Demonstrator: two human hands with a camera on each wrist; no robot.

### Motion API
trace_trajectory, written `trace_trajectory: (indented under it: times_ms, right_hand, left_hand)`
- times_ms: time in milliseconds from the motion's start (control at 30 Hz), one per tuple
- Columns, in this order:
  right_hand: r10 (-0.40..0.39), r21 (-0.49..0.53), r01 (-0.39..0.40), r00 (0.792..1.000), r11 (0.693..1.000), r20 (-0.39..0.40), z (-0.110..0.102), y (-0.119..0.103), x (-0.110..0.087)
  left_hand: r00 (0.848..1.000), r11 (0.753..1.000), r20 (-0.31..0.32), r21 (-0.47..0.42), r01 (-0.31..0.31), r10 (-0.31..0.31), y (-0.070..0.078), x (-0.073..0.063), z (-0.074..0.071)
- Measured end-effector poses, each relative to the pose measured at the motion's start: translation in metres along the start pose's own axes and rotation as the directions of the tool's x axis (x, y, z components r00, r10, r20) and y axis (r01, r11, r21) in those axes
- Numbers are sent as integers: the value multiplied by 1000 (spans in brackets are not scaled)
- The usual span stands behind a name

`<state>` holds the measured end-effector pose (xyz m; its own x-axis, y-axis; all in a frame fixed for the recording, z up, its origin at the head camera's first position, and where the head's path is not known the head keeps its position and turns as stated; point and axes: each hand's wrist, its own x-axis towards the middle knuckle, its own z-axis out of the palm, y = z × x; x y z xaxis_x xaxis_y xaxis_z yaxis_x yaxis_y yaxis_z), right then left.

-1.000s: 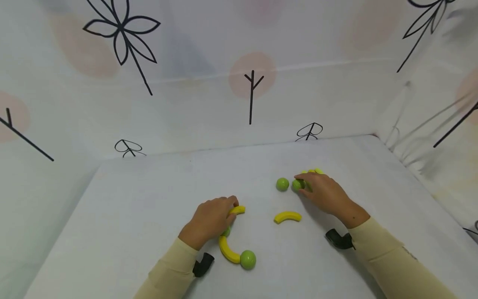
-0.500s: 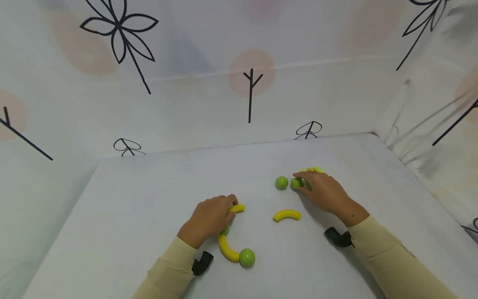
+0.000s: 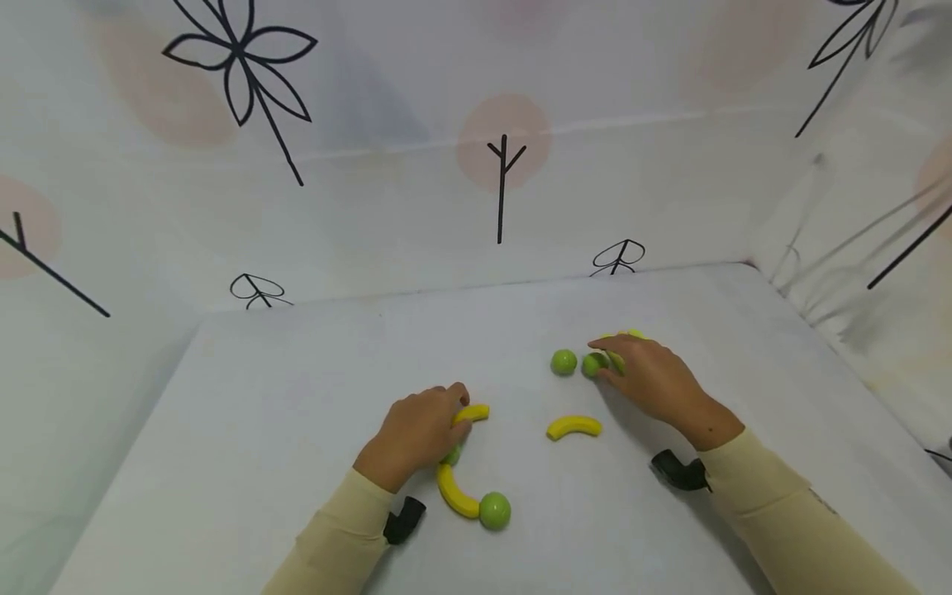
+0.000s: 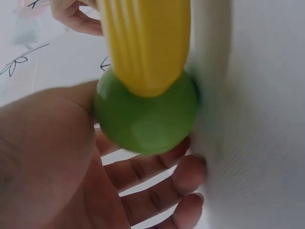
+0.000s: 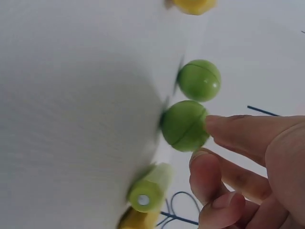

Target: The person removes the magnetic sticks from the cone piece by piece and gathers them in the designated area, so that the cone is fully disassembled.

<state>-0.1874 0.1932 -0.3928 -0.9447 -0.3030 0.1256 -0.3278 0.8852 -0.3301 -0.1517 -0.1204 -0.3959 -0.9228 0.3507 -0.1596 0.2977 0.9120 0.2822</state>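
Observation:
My left hand (image 3: 416, 430) is bent over a yellow toy banana (image 3: 476, 412), its thumb and index finger at either side of it. Partly under that hand sits a green ball (image 4: 147, 121), which lies between thumb and fingers in the left wrist view. Another banana (image 3: 455, 492) curves from it to a second green ball (image 3: 494, 511). My right hand (image 3: 654, 380) is at a green ball (image 5: 186, 126), thumb tip at its edge and other fingers loosely bent. One more green ball (image 3: 564, 362) stands just left of it.
A single banana (image 3: 574, 426) lies between the hands. Beyond the right hand are yellow-green pieces (image 3: 632, 334), partly hidden, among them a pale green cylinder (image 5: 147, 191). White cloth covers the table (image 3: 312, 372), with a patterned fabric wall (image 3: 387, 223) behind.
My right hand has shifted slightly right, and more of the green piece shows between its thumb and fingers. The left hand stays in place. The whole view moves a little.

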Motion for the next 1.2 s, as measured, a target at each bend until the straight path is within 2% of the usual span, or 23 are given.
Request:
trace_trajectory:
  times_ms: [167, 333, 500, 667, 833, 1000, 1200]
  right_hand:
    - [-12, 9, 12, 998, 1000, -60, -5, -9, -6]
    - [-68, 25, 70, 994, 997, -92, -5, -36, -8]
    - [-117, 10, 117, 992, 993, -42, 2, -69, -2]
    - [-175, 48, 174, 985, 984, 9, 19, -93, 2]
    - [-159, 57, 157, 986, 986, 45, 36, -102, -1]
    - [-166, 31, 165, 985, 986, 53, 42, -106, -3]
    - [-162, 28, 160, 986, 987, 49, 43, -107, -2]
  left_hand:
    - [998, 998, 39, -12, 59, -59, 1, -3, -1]
    - [989, 994, 107, -35, 106, -101, 1, -8, -3]
    - [988, 994, 119, -38, 99, -94, 0, -7, -1]
    - [987, 994, 129, -39, 106, -100, 0, -5, -3]
    - [990, 996, 117, -41, 85, -80, 1, -3, -2]
    - [993, 997, 103, -52, 61, -55, 0, 0, 0]
    - [997, 997, 63, -74, -34, 38, 0, 2, 0]
